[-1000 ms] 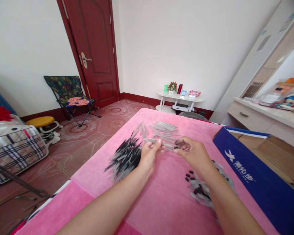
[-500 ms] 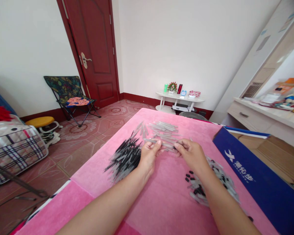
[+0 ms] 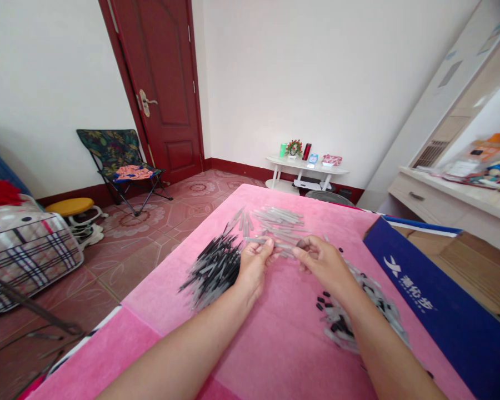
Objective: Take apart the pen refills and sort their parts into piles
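My left hand is closed on a slim grey translucent pen, held level above the cloth with its left end sticking out past the thumb. My right hand pinches at the pen's other end; its fingers cover what they grip there. Just beyond both hands lies a pile of grey translucent pens. A heap of black and grey pen pieces sits left of my left hand. Under my right forearm spreads a pile of small clear caps and black plugs.
A pink cloth covers the table. A blue cardboard box stands open along the right edge. Farther off are a folding chair, a yellow stool, a small white table and a dresser.
My right hand's fingers have shifted slightly at the pen's end, and the black piece seen there earlier is now hidden. My left hand keeps its hold almost unmoved.
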`<action>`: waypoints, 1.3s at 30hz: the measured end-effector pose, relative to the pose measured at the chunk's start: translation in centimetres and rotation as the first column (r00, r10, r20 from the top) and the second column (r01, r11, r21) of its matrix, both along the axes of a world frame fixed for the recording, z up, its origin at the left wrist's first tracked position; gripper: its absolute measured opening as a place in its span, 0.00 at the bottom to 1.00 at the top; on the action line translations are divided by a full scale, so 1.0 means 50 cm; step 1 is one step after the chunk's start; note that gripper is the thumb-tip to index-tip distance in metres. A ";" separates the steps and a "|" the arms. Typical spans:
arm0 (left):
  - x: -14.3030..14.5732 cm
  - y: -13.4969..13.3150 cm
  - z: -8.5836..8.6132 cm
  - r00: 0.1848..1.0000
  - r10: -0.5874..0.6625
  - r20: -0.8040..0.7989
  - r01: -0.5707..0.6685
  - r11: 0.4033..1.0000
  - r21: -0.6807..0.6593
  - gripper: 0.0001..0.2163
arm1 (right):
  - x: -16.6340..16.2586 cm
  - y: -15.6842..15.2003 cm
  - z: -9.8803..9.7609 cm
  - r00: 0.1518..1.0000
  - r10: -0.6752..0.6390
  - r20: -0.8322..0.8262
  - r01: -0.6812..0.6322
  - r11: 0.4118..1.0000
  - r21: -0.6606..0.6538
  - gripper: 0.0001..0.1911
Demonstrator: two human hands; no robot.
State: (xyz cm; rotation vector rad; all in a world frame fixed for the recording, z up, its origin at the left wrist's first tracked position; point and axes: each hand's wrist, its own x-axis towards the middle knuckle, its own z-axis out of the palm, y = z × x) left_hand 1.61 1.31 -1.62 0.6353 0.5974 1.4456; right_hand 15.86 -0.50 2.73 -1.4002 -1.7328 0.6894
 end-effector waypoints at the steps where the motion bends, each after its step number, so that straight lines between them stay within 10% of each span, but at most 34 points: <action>1: 0.000 0.000 0.000 1.000 0.001 0.001 -0.001 1.000 -0.003 0.12 | 0.001 0.001 -0.002 1.000 0.003 0.002 -0.003 1.000 0.015 0.11; 39: 0.001 -0.007 0.003 0.998 -0.060 0.002 0.060 0.997 0.047 0.11 | -0.001 0.003 -0.018 0.987 -0.022 0.162 0.025 1.000 -0.016 0.21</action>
